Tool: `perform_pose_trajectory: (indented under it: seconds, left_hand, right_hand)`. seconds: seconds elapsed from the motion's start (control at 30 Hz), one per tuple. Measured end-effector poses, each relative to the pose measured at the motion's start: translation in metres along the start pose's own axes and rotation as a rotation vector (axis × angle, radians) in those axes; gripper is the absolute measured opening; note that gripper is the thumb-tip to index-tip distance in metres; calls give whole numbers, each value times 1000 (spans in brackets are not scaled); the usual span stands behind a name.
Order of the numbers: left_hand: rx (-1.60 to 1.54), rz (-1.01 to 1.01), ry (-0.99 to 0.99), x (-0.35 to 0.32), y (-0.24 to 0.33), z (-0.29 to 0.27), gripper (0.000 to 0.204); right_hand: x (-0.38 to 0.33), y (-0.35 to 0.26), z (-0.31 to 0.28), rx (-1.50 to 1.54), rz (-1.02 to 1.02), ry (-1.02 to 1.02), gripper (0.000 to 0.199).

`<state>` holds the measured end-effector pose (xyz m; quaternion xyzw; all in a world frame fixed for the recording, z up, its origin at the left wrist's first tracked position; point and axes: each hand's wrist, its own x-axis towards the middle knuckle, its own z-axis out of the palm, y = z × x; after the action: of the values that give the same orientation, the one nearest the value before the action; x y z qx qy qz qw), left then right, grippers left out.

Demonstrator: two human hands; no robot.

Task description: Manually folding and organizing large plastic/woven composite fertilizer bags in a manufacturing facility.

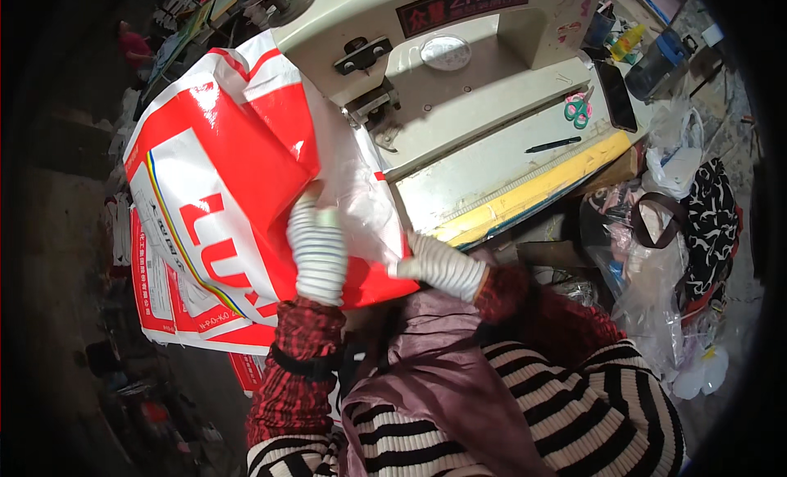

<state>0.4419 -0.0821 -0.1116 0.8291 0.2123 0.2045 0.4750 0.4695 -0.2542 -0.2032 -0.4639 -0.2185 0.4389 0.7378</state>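
A large glossy red and white woven sack (270, 141) lies across the left end of a cream sewing machine (344, 9). My left hand (316, 247), in a white striped knit glove, presses on the sack's middle with its fingers closed at a red fold. At the sack's near right edge my right hand (443, 265), gloved alike, pinches the material. Its fingertips are partly hidden by the edge. The needle and presser foot (379, 108) stand just beyond the sack's white side.
More red and white sacks (152, 288) are stacked at the left. On the machine bed lie green-handled scissors (578, 110), a black pen (553, 145) and a phone (615, 95). A yellow strip (533, 186) runs along the bed's front edge. Plastic bags (656, 272) hang at the right.
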Motion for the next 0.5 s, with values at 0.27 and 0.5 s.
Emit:
perform_pose_trajectory:
  seconds: [0.27, 0.5]
  left_hand:
    - [1203, -91, -970, -36, 12, -25, 50]
    - [1006, 534, -478, -38, 16, -22, 59]
  right_hand:
    - [-29, 5, 5, 66, 140, 7, 22]
    - [-27, -4, 7, 219, 233, 90, 34]
